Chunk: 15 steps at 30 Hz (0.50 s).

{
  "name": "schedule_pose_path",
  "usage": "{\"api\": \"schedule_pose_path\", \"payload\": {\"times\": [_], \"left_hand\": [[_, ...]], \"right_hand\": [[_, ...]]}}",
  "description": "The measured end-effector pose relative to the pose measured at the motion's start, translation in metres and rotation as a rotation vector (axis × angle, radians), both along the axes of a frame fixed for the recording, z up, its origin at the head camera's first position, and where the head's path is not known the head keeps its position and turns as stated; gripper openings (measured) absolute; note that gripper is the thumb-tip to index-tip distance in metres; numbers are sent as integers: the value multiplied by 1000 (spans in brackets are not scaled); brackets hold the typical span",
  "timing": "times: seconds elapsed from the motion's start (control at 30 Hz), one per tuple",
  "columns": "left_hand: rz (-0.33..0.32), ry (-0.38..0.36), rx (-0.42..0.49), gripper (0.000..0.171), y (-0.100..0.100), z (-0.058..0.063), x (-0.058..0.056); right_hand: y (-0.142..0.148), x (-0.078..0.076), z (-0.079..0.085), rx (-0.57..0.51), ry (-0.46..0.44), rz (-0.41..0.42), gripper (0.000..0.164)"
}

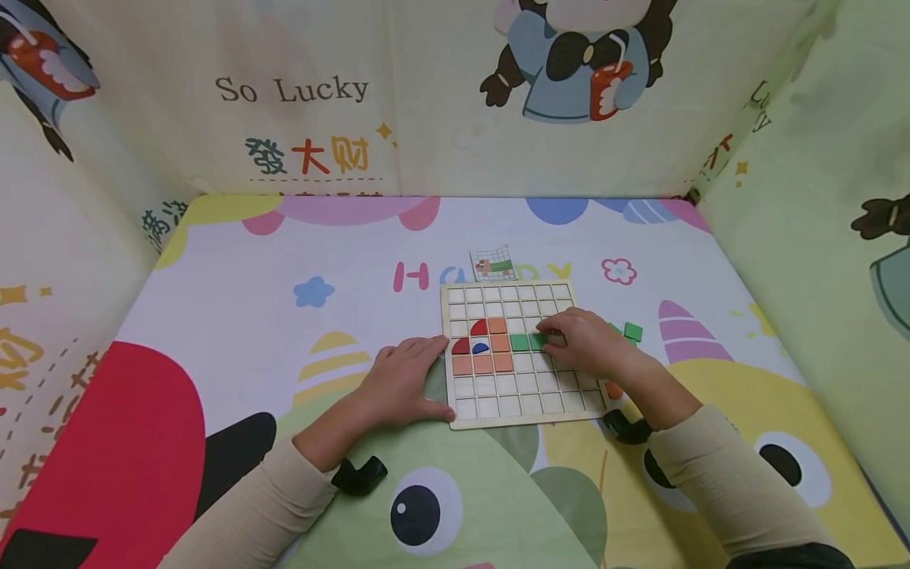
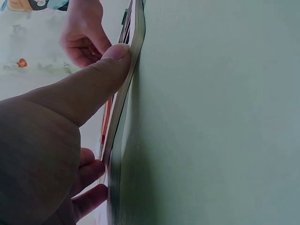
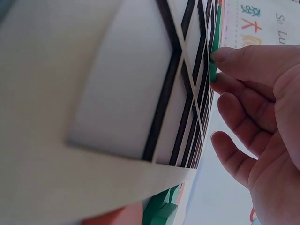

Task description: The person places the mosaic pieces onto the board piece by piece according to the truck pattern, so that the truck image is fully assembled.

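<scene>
A wooden grid board (image 1: 526, 422) lies on the patterned table cover. My left hand (image 1: 401, 387) rests along the board's left edge, its fingers spread and its thumb (image 2: 115, 54) on the rim near the lower corner. Over the right part of the grid, my right hand (image 1: 586, 340) pinches a green square tile (image 1: 538, 341) between thumb and forefinger, right at its cell. Another green tile (image 1: 520, 342) sits in the cell to its left. Further left are orange squares (image 1: 501, 343), two red rounded pieces (image 1: 479, 326) and a blue half-round piece (image 1: 480, 348).
Behind the board's far edge lies a small gridded picture card (image 1: 490, 269). Loose green tiles (image 1: 633, 332) and an orange piece (image 1: 614, 390) lie right of the board, partly behind the right forearm. Printed cloth walls (image 1: 426, 142) stand around the table.
</scene>
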<state>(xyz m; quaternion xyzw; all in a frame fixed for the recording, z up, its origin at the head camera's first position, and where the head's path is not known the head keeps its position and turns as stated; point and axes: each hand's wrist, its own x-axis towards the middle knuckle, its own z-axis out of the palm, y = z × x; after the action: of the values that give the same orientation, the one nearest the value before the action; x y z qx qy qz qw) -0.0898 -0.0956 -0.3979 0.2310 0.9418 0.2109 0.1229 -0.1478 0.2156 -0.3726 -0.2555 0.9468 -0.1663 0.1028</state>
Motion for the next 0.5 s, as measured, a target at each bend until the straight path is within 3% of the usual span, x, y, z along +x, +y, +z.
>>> {"api": "schedule_pose_path", "payload": {"times": [0.33,0.5], "left_hand": [[11,-7,3,106,1,0,0],[13,-8,1,106,1,1,1]], "right_hand": [[3,0,-2,4,-1,-11,33],[11,0,-1,-43,2,-32,36]]}}
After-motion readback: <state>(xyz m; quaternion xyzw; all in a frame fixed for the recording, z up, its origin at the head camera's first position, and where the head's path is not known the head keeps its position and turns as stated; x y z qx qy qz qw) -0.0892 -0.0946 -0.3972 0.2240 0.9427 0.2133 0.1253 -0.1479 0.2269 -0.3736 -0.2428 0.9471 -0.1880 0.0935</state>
